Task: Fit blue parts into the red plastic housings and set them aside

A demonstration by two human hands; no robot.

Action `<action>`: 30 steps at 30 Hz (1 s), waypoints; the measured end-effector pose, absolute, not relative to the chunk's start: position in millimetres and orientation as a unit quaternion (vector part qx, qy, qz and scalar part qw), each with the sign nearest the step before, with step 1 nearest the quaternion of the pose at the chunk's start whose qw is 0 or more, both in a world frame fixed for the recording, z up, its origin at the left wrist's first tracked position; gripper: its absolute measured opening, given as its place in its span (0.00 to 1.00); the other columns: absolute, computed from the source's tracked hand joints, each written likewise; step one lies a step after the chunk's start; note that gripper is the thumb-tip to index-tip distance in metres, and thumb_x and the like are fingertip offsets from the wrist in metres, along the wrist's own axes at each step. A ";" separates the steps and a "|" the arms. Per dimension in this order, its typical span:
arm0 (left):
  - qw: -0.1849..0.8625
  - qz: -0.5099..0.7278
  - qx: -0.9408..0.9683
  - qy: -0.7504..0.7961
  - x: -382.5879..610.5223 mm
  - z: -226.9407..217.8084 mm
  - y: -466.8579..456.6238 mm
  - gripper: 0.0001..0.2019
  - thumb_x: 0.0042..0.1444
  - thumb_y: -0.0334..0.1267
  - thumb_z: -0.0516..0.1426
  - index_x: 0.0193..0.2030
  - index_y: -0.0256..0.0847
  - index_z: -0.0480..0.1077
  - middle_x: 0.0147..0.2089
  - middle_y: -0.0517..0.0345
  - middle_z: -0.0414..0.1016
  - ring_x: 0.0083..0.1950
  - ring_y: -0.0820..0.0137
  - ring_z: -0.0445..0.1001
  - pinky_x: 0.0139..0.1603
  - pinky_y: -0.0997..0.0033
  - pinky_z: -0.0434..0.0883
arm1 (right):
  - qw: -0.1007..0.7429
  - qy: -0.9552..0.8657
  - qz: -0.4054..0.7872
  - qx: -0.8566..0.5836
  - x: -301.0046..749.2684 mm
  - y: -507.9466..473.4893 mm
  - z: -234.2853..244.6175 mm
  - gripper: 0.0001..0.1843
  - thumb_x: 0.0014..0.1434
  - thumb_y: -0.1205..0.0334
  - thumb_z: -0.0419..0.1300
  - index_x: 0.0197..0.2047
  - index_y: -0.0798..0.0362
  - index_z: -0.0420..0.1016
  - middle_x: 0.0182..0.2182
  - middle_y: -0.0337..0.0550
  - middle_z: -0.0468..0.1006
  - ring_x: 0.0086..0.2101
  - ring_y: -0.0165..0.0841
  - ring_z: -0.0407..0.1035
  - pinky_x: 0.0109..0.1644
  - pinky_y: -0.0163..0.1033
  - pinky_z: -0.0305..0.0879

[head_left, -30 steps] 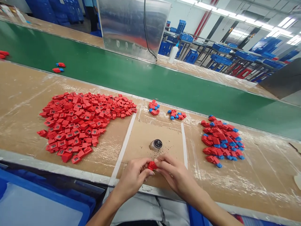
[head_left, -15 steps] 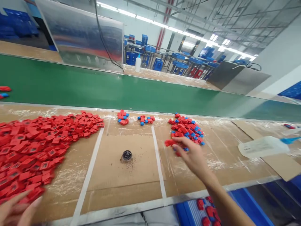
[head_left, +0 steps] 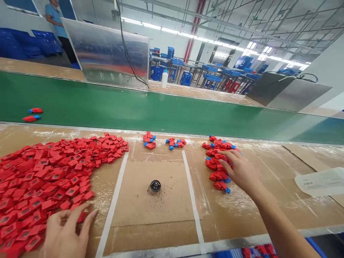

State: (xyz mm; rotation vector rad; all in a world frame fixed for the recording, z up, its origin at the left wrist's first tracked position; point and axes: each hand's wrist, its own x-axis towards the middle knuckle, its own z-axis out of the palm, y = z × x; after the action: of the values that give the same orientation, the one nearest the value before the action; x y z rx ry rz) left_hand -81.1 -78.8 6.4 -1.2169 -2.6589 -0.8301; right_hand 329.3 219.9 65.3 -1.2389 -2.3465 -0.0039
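At the near right edge of a large heap of red plastic blocks (head_left: 48, 179), many with a dark square window, is my left hand (head_left: 67, 231). Its thumb and forefinger are bent around one red block (head_left: 82, 217), which shows between them. On the other side, my right hand (head_left: 243, 172) lies over a smaller pile of red pieces with blue ends (head_left: 219, 175). Thumb and forefinger there are apart, with pile pieces beneath them; its other fingers are partly hidden. Between both hands a round black-topped part (head_left: 155, 186) sits on a cardboard sheet (head_left: 134, 208).
Two small groups of red-and-blue pieces (head_left: 149, 140) lie along the far table edge. Beyond runs a green belt (head_left: 120, 107) with two such pieces (head_left: 32, 118) at left. A white bottle (head_left: 319, 182) lies at right. One person (head_left: 56, 21) stands at far left.
My right hand has moved onto the red-and-blue pile; the red piece at its fingertips no longer stands out. My left hand has come into fuller view at the heap's edge. The view has shifted left.
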 end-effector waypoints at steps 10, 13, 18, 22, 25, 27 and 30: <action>-0.076 -0.370 -0.356 -0.855 -89.1 17.5 -96.9 0.20 0.53 0.56 0.56 0.44 0.46 0.73 0.48 0.54 0.76 0.36 0.64 0.78 0.44 0.65 0.74 | 0.080 -0.880 0.080 -0.462 176.2 280.9 38.1 0.16 0.69 0.54 0.51 0.53 0.55 0.70 0.44 0.53 0.77 0.43 0.41 0.72 0.44 0.38 0.63; -0.158 -0.449 -0.298 -0.827 -81.2 20.2 -101.7 0.22 0.51 0.56 0.60 0.48 0.44 0.72 0.43 0.56 0.78 0.41 0.63 0.79 0.45 0.68 0.76 | 0.060 -0.867 0.066 -0.491 166.7 276.6 34.4 0.19 0.71 0.51 0.47 0.50 0.56 0.70 0.43 0.56 0.76 0.42 0.43 0.72 0.41 0.40 0.62; -0.261 -0.534 -0.281 -0.753 -49.5 30.6 -80.2 0.20 0.52 0.51 0.62 0.47 0.40 0.72 0.34 0.59 0.75 0.34 0.68 0.75 0.34 0.74 0.74 | 0.026 -0.859 0.047 -0.509 165.3 265.1 37.3 0.17 0.69 0.51 0.50 0.49 0.55 0.69 0.44 0.58 0.75 0.42 0.45 0.71 0.41 0.42 0.63; -0.352 -0.581 -0.282 -0.677 -23.9 31.2 -57.3 0.18 0.53 0.47 0.62 0.46 0.39 0.71 0.32 0.61 0.73 0.29 0.72 0.70 0.28 0.77 0.70 | 0.007 -0.865 0.058 -0.499 174.8 268.0 43.6 0.12 0.63 0.61 0.59 0.48 0.58 0.70 0.40 0.56 0.77 0.41 0.47 0.72 0.41 0.42 0.63; -0.387 -0.575 -0.303 -0.654 -9.8 28.2 -46.8 0.14 0.55 0.45 0.62 0.44 0.39 0.72 0.33 0.60 0.75 0.33 0.71 0.73 0.35 0.74 0.73 | 0.014 -0.868 0.077 -0.490 188.2 264.2 49.5 0.14 0.60 0.69 0.59 0.49 0.61 0.70 0.39 0.57 0.78 0.43 0.49 0.72 0.43 0.44 0.64; -0.389 -0.559 -0.329 -0.654 -3.3 27.5 -42.5 0.12 0.56 0.44 0.61 0.43 0.40 0.71 0.38 0.57 0.77 0.40 0.68 0.76 0.43 0.72 0.73 | 0.024 -0.875 0.100 -0.473 197.3 251.9 53.9 0.14 0.60 0.71 0.58 0.50 0.61 0.71 0.39 0.55 0.78 0.43 0.46 0.73 0.44 0.43 0.65; -0.381 -0.525 -0.363 -0.669 1.9 29.2 -38.0 0.09 0.59 0.44 0.59 0.39 0.40 0.69 0.40 0.55 0.77 0.43 0.66 0.77 0.46 0.70 0.73 | 0.039 -0.899 0.173 -0.400 206.4 217.8 63.4 0.15 0.60 0.70 0.57 0.50 0.56 0.72 0.41 0.47 0.79 0.42 0.37 0.74 0.46 0.38 0.68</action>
State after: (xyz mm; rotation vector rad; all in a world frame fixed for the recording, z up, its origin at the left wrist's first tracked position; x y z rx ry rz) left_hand 1.9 -38.0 29.2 -1.5405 -2.8386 -2.2289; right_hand 206.4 217.8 63.4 -1.2258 -2.7578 0.5290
